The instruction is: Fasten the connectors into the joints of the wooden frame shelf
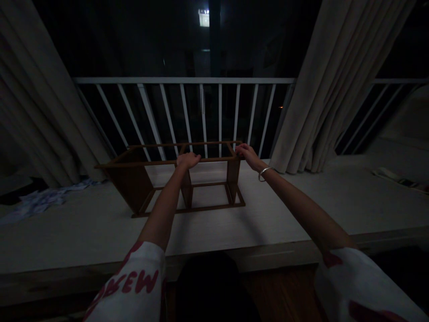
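Head view: the wooden shelf frame [187, 196] lies sidelong, centre-left, on the white ledge [214, 230]. Left hand [188, 160] grasps its upper near rail [214, 159]; right hand [247, 154], fingers bent at the rail's end, grip indeterminable. Steadying probably favours 2 balanced holds.

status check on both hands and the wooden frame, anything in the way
Left hand closed on the wooden frame, mid-length. Right hand at its right end, grip unclear. The wooden frame on its side on the white ledge. White railing close behind.
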Available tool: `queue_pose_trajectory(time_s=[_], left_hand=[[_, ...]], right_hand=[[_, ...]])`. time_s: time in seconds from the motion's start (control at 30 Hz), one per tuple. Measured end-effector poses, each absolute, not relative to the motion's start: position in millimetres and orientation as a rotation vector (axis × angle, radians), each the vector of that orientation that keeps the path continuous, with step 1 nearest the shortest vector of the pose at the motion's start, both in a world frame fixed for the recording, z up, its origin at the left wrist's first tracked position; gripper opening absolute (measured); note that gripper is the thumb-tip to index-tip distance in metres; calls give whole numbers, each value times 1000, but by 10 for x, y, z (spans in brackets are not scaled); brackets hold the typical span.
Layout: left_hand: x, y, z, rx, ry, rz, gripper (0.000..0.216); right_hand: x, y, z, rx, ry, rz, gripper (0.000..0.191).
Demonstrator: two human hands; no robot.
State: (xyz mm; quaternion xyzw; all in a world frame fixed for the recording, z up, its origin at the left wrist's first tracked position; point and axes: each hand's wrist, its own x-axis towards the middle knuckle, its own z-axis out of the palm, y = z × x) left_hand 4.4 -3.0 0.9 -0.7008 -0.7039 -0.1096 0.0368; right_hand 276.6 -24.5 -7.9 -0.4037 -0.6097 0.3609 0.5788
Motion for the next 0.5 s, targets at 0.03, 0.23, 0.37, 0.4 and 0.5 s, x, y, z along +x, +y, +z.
queue_pose_trajectory(time_s=[0.03,0.23,0.37,0.4,0.5], left_hand=[[46,-29,12,-2145,-2171,-330,59],[38,-10,9,-2152,-2163,-328,58],[18,28,-17,-2156,-2152,-341,59],[13,37,-23,-2159,-2150,-342,59],[2,53,-33,-2166,-2141,-345,59]], right_hand=[[2771,-244,-87,-936,-1425,841,28],[2848,-229,-114,-881,-1439,865,23],[2901,-242,-111,-890,-1416,906,22],[2908,-248,-110,-885,-1411,920,22],[2917,-270,-103,-838,-1416,943,22]])
